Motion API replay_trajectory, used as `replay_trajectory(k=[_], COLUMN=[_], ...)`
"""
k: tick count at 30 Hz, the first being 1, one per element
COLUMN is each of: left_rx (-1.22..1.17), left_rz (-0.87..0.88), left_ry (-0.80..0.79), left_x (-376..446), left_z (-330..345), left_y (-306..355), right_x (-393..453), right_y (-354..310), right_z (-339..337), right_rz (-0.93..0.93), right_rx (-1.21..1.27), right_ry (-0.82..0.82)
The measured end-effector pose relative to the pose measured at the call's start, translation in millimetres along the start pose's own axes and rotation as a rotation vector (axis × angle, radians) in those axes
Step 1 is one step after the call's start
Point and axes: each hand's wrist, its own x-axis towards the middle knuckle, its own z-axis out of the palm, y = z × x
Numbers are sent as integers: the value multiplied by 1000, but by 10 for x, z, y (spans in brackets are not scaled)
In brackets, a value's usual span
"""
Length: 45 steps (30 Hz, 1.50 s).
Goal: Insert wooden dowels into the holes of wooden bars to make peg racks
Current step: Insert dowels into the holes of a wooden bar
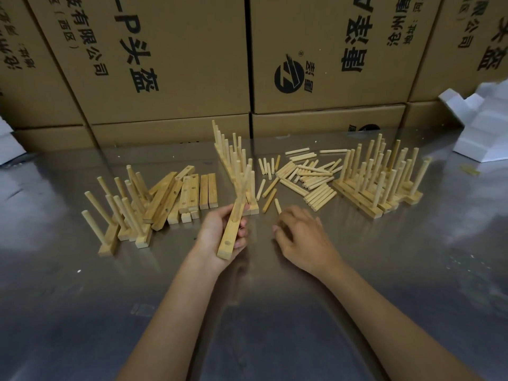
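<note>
From the head view, our left hand (220, 232) grips a wooden bar (230, 237), fingers curled round its middle, its long axis running from near us away toward the far edge of the bench (384, 270). At least one dowel (242, 185) already stands in its far part, and an empty hole (227, 243) shows near its close end. Our right hand (299, 237) hovers palm-down just right of the bar, fingers loosely bent and, as far as we can see, holding nothing. A loose dowel (278, 206) lies just beyond its fingertips, its long axis pointing away from us; the main pile of dowels (308, 180) sits farther toward the far edge. The right hand is plainly nearer, so we judge it picks up that dowel for the empty hole.
</note>
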Motion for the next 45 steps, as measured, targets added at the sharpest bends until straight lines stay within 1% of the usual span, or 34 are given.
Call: replay_trajectory(k=[2,4,9,11,13,15,17,20,21,25,27,34,39,45], left_rx=[6,17,20,19,21,16,7,-2,-4,14,35,148,168,195], left_rz=[2,4,-7,-10,-13,-16,-21,-30,-30,-20,-13,27,19,63], left_ry=[4,2,8,17,24,31,34,46,49,61,65,77,67,171], left_x=[-12,-25,-42,-37,-34,-37,-34,-24,-23,-44,-60,-132,-199,-163], left_z=[7,17,34,27,24,20,13,13,16,46,70,168,200,196], left_y=[-4,-6,-1,9,12,17,24,25,23,11,8,-39,-65,-56], right_x=[0,6,6,-2,11,16,7,-3,-10,-65,-110,-231,-213,-218], right_y=[3,-1,0,20,30,20,18,14,-15,-270,-438,-729,-663,-639], right_z=[-14,-41,-137,-198,-295,-439,-570,-731,-767,-774,-725,-504,-490,-438], right_rz=[69,170,345,387,407,398,350,354,349,248,218,-12,-42,-29], right_rx=[49,39,60,150,441,783,1020,1349,1401,1219,1180,1021,980,914], right_ry=[77,114,102,80,45,-45,-124,-124,-118,-44,-8,-175,-241,-301])
